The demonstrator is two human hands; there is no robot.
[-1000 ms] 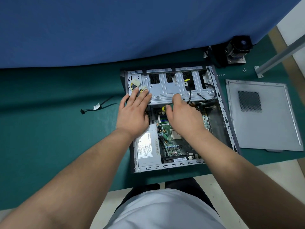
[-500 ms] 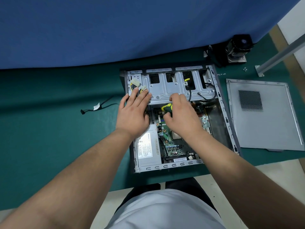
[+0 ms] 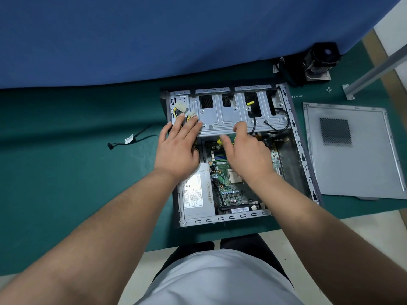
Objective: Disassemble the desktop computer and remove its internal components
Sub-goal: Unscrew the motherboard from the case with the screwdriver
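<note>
The open desktop case [image 3: 297, 148] lies flat on the green mat. Inside are the grey drive cage [image 3: 222, 115] at the far end, the power supply [image 3: 196, 194] at the near left and the green motherboard [image 3: 231, 193]. My left hand [image 3: 178, 148] rests with straight fingers on the cage's left corner, beside white power connectors [image 3: 181, 106]. My right hand [image 3: 248, 153] is curled at the cage's near edge, its thumb and fingers round a small yellow part [image 3: 219, 141]; what that part is cannot be made out.
The removed side panel [image 3: 352, 164] lies to the right of the case. A loose black cable [image 3: 132, 139] lies on the mat at the left. A black cooler [image 3: 319, 60], small screws [image 3: 297, 96] and a metal bar [image 3: 374, 69] are at the back right. A blue curtain hangs behind.
My right hand has shifted and closed at the cage's near edge, and the yellow part came more into sight between its thumb and fingers. My left hand has stayed put.
</note>
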